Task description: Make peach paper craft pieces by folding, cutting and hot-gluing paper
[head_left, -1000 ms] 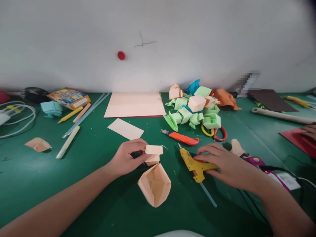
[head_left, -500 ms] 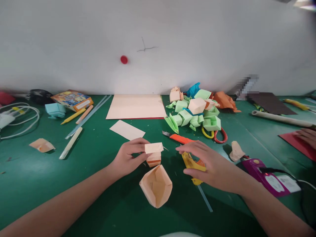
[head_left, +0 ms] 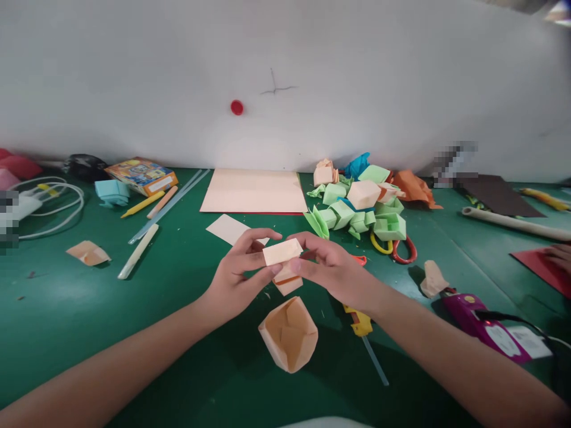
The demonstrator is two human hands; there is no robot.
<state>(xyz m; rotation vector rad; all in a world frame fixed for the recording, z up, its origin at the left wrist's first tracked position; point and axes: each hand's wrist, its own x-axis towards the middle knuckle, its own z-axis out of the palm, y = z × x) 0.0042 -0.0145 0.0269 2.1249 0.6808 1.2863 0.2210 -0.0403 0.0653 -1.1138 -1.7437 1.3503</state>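
Paper (head_left: 282, 252) between fingers (head_left: 264, 277), illegible label (head_left: 502, 338) on purple device (head_left: 464, 315)

Your place looks like a shared craft workspace: right of the open paper box (head_left: 289, 348) on your green worktop (head_left: 196, 380) lies a glue gun (head_left: 360, 322); behind the box, rightward, sit scissors (head_left: 394, 253) and folded paper pieces (head_left: 342, 213); far right of it, another person's hand (head_left: 560, 257).
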